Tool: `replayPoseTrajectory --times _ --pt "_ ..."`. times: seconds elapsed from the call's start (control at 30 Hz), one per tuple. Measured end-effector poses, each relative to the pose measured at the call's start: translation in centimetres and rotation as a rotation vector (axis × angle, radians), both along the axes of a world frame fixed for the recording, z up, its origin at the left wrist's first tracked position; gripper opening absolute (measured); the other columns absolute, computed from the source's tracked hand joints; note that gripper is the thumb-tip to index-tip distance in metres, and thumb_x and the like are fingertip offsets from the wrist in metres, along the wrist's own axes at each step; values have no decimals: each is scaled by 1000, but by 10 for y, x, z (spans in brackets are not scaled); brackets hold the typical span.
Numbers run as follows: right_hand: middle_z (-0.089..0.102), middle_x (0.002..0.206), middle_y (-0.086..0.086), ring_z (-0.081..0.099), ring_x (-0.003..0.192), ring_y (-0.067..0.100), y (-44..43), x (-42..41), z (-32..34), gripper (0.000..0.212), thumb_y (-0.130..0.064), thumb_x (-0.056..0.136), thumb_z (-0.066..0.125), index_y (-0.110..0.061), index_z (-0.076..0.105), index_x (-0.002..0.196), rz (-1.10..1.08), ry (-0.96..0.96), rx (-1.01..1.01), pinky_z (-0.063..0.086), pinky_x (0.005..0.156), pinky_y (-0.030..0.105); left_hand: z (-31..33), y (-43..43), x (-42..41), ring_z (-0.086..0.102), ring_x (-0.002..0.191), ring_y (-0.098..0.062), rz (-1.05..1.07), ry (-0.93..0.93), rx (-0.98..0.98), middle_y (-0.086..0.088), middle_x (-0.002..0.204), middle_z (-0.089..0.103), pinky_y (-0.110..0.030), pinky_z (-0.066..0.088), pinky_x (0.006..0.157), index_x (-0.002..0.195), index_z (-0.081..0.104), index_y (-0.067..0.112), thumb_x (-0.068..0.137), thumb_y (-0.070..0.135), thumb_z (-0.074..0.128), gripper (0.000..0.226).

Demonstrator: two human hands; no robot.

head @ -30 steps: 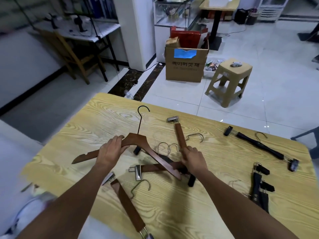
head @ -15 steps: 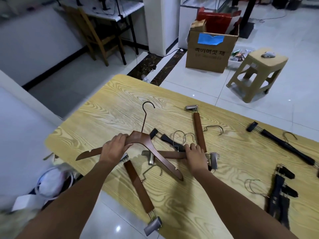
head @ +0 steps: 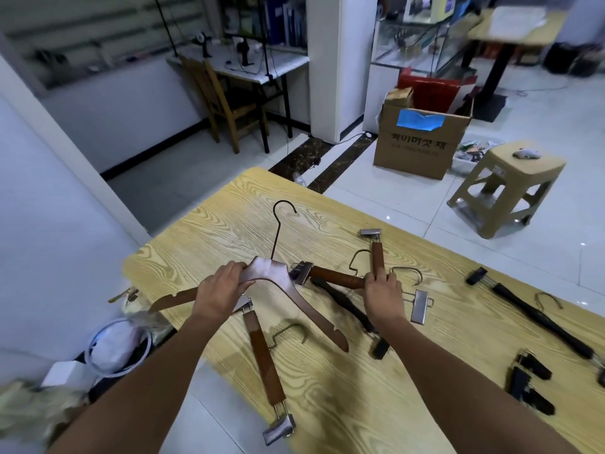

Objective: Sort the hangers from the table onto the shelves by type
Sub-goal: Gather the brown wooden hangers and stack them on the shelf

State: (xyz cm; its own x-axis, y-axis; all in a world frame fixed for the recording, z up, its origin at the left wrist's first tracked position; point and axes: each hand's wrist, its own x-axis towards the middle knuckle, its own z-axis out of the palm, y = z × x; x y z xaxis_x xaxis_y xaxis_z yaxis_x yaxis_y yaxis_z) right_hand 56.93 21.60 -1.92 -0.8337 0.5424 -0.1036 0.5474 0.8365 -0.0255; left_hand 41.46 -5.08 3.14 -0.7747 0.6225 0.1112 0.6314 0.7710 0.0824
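Your left grip is curled round the neck of a wooden coat hanger, just below its black wire hook; your right grip is curled round the bar of a wooden clip hanger; a second wooden clip hanger runs up from those fingers, and whether it is held too cannot be told; both sit at the near-left of the worktop, a black clip hanger lying beneath; no shelves are in view; the wood looks stiff, fairly light and lacquer-smooth, so it may slide in the palm; neck and mid-bar seem the balanced holds; hooks and sprung clips could snag neighbours.
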Motion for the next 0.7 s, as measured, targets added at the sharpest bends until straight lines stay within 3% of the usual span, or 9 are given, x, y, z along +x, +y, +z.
replayPoseTrajectory --times 0.2,0.43,0.7 --pt "52 125 14 49 112 32 7 0 48 40 -38 100 40 -7 49 123 27 132 61 40 94 41 38 -4 18 54 112 -22 122 1 -17 -2 118 57 -36 46 84 127 49 15 95 46 44 45" --pt "55 120 14 52 109 33 -11 2 103 44 -41 101 33 -7 50 121 48 258 87 39 93 42 84 -14 50 54 110 -24 194 74 11 -3 118 57 -38 46 83 127 49 16 95 45 45 43" --pt "60 103 12 57 93 30 -41 13 161 48 -51 98 34 -8 54 107 46 449 100 44 75 38 121 -47 95 55 105 -23 323 147 70 -3 113 58 -39 47 80 123 52 15 96 46 43 43"
